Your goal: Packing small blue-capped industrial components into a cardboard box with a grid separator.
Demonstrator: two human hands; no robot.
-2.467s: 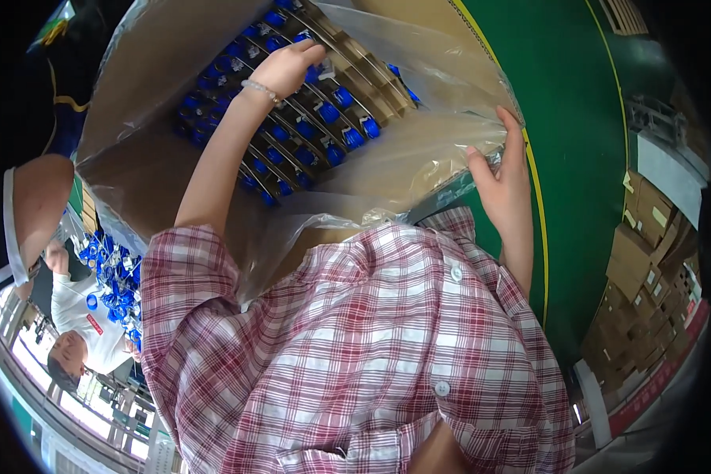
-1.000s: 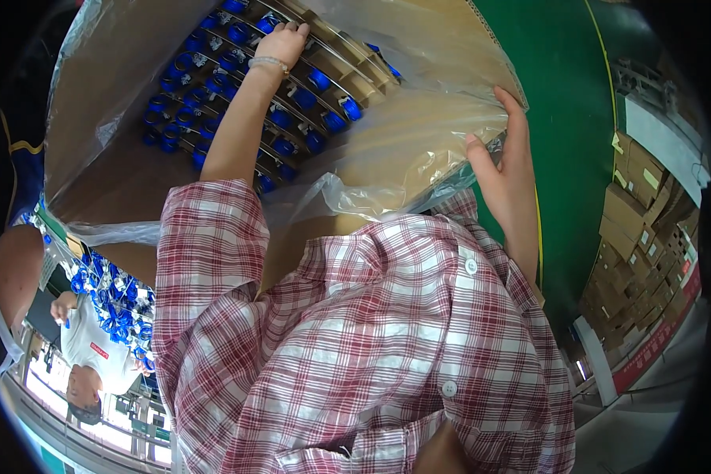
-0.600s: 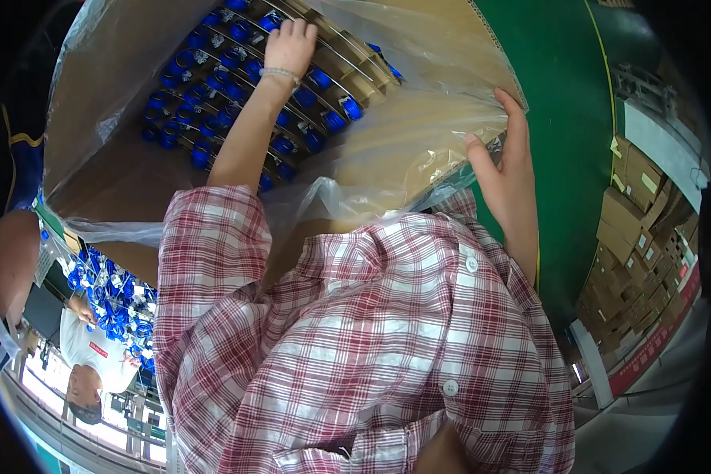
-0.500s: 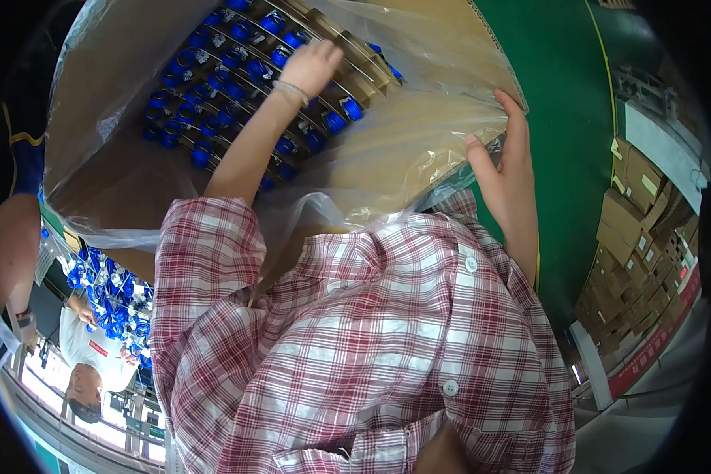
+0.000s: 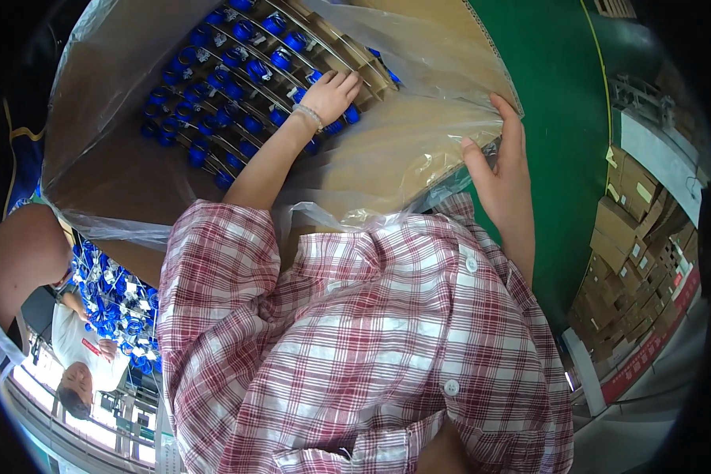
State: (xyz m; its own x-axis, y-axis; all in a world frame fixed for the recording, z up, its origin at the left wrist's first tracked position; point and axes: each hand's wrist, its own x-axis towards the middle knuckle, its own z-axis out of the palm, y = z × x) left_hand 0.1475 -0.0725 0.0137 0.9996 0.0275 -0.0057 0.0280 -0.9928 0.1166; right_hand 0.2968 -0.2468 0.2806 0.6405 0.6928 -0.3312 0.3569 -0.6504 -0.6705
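A large cardboard carton stands in front of me, lined with a clear plastic bag. Inside it lie rows of small blue coiled bundles, some with pale tags, with thin strips running between the rows. My left hand is inside the carton, resting over the bundles near their right end. Its fingers are a little apart, and the bundles beneath it are partly hidden. At the carton's right side, my right hand grips the edge and the liner, thumb on the inner side.
To the left, a co-worker's bare arm comes close to the carton. Beyond it another person in a white shirt is beside a heap of blue bundles. Green floor runs along the right, with stacked cardboard boxes farther off.
My left hand has moved toward me and slightly right over the bundles. My right hand keeps its place on the carton edge. The co-worker's arm at left has shifted.
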